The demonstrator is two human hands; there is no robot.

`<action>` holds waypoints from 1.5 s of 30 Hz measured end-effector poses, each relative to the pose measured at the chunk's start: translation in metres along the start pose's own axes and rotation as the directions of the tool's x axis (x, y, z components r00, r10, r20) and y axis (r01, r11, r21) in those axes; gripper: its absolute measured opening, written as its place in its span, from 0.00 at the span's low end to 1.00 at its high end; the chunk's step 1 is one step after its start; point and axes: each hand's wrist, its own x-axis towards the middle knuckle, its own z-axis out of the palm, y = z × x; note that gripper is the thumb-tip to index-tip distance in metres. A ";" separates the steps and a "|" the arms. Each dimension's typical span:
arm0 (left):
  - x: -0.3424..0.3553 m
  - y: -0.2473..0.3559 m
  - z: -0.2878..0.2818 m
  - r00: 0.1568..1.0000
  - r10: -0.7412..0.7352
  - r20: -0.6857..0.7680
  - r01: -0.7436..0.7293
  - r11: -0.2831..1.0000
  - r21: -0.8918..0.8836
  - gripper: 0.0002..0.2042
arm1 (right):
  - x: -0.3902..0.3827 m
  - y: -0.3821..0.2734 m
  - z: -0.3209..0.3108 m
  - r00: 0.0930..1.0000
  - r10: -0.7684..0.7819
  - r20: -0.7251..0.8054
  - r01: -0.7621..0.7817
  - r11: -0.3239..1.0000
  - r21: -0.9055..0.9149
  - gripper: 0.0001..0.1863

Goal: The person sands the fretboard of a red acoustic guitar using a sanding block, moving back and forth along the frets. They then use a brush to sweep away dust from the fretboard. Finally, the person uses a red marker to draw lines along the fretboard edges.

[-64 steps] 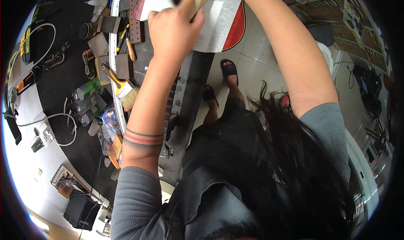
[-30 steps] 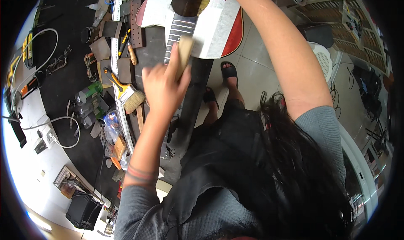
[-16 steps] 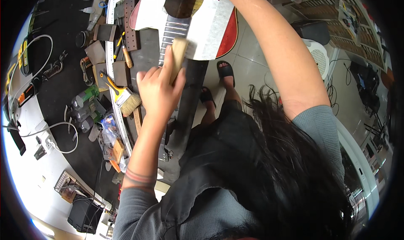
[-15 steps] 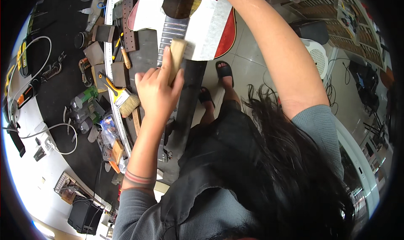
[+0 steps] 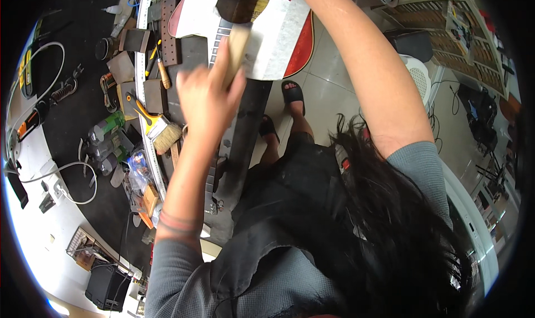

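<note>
A pale, oblong wooden block [image 5: 238, 46] is gripped in the left hand [image 5: 207, 98], the fingers closed round its lower end, and it is held against the dark fretboard of a red-bodied guitar [image 5: 301, 45] that lies along the near edge of the black workbench [image 5: 72, 123]. The block's long axis is set roughly along the dark guitar neck [image 5: 248, 123], pointing away from the fingers toward the white paper masking [image 5: 273, 34] laid over the guitar body around the sound hole. The block is blurred, so its exact contact with the frets cannot be told. The left hand is the nearer one to the block; the right arm [image 5: 362, 78] is stretched past the guitar body to the far edge of the picture, and its hand is out of view, so the state of its fingers cannot be told.

Left of the neck, a yellow-handled flat paintbrush [image 5: 156, 125] is lying on the bench beside a long steel ruler [image 5: 146, 95], with a green-and-grey bottle [image 5: 106, 125] nearer the bench's middle. A clear plastic bag of small parts [image 5: 138, 170] is seen near the bench's near edge; its contents cannot be made out.
</note>
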 end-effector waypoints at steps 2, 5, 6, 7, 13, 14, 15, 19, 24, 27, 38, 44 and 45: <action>0.047 -0.001 0.013 0.999 -0.011 -0.044 0.011 1.000 0.009 0.31 | 0.003 -0.006 0.002 1.000 -0.001 0.002 0.001 1.000 0.011 0.22; 0.055 -0.003 0.011 0.998 -0.047 -0.032 0.047 0.999 -0.019 0.30 | 0.004 -0.005 0.003 1.000 -0.013 0.007 0.013 1.000 0.013 0.22; 0.037 -0.004 0.005 0.999 -0.049 0.003 0.049 0.999 -0.007 0.29 | 0.001 -0.002 0.004 1.000 -0.006 0.009 0.006 1.000 0.016 0.22; 0.017 -0.005 -0.001 0.998 -0.046 0.035 0.046 0.999 0.002 0.28 | 0.000 0.000 0.002 1.000 0.004 0.009 -0.004 1.000 0.013 0.22; 0.004 -0.012 -0.005 0.998 -0.036 0.058 0.039 0.998 -0.053 0.29 | 0.000 -0.001 -0.003 1.000 0.007 0.027 -0.007 1.000 -0.002 0.22; 0.033 -0.009 0.004 1.000 -0.015 -0.018 0.015 1.000 0.001 0.28 | 0.002 -0.004 -0.003 1.000 0.006 0.023 -0.007 1.000 0.017 0.22; 0.056 -0.011 0.014 0.998 -0.032 -0.060 0.029 0.998 -0.060 0.28 | 0.003 -0.008 -0.001 1.000 0.002 0.027 -0.002 1.000 0.025 0.22; 0.044 -0.011 0.006 0.996 -0.081 0.023 0.081 0.996 -0.041 0.29 | 0.002 -0.005 0.000 0.999 0.008 0.042 -0.008 1.000 0.004 0.22; -0.037 -0.019 -0.018 0.980 -0.116 0.160 0.128 0.989 -0.068 0.31 | -0.001 0.002 -0.002 1.000 0.005 0.022 -0.004 0.999 -0.043 0.22; 0.019 -0.017 -0.001 0.994 -0.094 0.057 0.097 0.995 -0.040 0.29 | 0.003 -0.005 -0.002 1.000 -0.001 0.017 0.001 1.000 0.004 0.22; -0.039 -0.025 -0.021 0.978 -0.100 0.182 0.118 0.989 -0.093 0.34 | 0.001 0.002 -0.004 0.999 -0.001 0.041 0.003 0.999 -0.043 0.22; 0.073 -0.019 0.007 0.995 -0.100 -0.005 0.100 0.993 -0.065 0.27 | 0.007 -0.007 0.005 0.999 -0.048 0.012 0.048 0.999 0.008 0.22; 0.059 -0.020 0.006 0.996 -0.093 0.012 0.094 0.993 -0.075 0.28 | 0.004 -0.004 0.006 0.999 -0.040 0.013 0.040 0.999 0.009 0.22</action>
